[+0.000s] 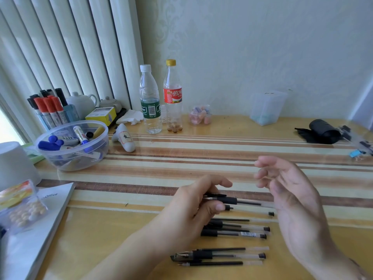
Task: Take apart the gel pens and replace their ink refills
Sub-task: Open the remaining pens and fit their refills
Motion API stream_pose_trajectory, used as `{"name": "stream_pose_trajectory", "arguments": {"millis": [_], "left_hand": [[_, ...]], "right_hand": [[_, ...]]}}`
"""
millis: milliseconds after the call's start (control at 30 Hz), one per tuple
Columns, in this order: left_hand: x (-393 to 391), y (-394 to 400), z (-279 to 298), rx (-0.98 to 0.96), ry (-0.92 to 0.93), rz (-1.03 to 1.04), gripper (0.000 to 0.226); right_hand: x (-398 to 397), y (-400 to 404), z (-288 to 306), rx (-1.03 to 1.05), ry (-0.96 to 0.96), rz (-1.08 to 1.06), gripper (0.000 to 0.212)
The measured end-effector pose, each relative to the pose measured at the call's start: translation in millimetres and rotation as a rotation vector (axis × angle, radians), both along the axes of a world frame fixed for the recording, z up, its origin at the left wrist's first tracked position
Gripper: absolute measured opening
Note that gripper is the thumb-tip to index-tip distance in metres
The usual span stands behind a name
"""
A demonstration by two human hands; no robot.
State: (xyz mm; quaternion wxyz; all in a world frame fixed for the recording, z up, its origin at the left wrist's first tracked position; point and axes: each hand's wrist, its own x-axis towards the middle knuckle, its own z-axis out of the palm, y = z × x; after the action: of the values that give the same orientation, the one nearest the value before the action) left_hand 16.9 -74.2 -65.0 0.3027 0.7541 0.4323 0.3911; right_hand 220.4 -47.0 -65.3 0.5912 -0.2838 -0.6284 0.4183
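My left hand (198, 201) is closed around a black-gripped gel pen (238, 201) that points right, just above the table. Under it lies a clear barrel with a black end cap (252, 211). My right hand (290, 195) hovers to the right of the pen's far end, palm toward me, fingers apart and empty. Below my left hand lie more gel pens (236, 231). Nearer me are another capped pen (220, 255) and loose black refills (218, 263).
A clear tub of markers (72, 144) stands at the left, two bottles (150, 100) at the back, a small jar (200, 116) and a clear box (267, 108) by the wall. A black roll (323, 132) lies at the right, a booklet (40, 219) at front left.
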Motion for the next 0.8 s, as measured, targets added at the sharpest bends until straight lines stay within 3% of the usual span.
{"name": "stream_pose_trajectory", "arguments": {"millis": [333,533,700,800], "left_hand": [[4,0,2,0.104,0.038,-0.01,0.016],[-5,7,0,0.08,-0.087,0.124,0.01],[-13,12,2,0.007,-0.336,0.164,0.006],[-15,16,2,0.017,-0.361,0.216,0.009]], "right_hand": [[3,7,-3,0.098,-0.199,0.009,0.039],[5,13,-2,0.181,-0.563,-0.081,0.022],[14,12,5,0.131,-0.506,-0.156,0.013],[17,15,9,0.126,-0.517,-0.184,0.013]]}}
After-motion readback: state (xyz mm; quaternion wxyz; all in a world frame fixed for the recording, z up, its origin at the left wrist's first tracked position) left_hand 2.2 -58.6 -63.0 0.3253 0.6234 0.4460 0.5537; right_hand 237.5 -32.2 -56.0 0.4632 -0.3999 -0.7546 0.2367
